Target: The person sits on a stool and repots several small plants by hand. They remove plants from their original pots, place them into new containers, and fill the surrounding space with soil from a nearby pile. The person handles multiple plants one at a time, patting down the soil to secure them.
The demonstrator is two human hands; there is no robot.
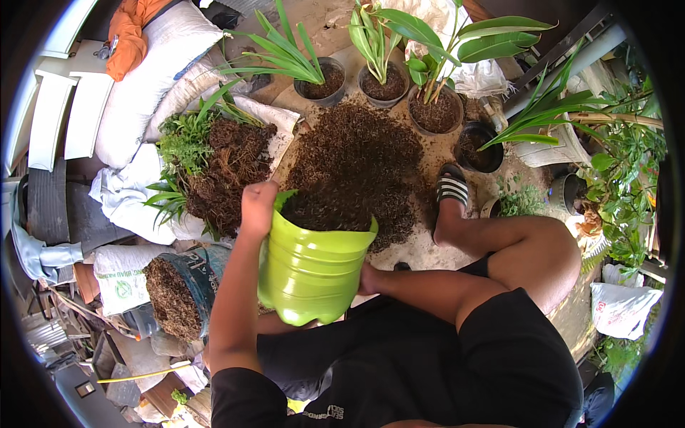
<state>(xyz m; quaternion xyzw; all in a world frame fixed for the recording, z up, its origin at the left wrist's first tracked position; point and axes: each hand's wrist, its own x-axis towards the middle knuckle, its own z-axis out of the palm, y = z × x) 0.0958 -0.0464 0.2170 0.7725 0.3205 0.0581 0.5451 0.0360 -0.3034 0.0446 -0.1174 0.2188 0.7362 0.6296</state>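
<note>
A lime-green plastic pot (310,267) with ribbed sides, a lobed base and an uneven cut rim is tilted in front of me, its mouth facing away. Dark loose soil (325,210) shows at its mouth, slightly blurred. My left hand (258,207) is closed on the rim at the pot's left side. Against the lower right side rests my right hand (367,279), its fingers mostly hidden behind the pot. Just beyond the mouth, a wide heap of dark soil mix (353,146) is spread on the ground.
Three potted plants stand behind the heap, beside a black pot (479,148). Uprooted plants with a root clump (232,160) lie left on white sacking. A tipped sack (173,296) of brown fibrous material is nearer left. My sandalled foot (451,189) is right of the heap.
</note>
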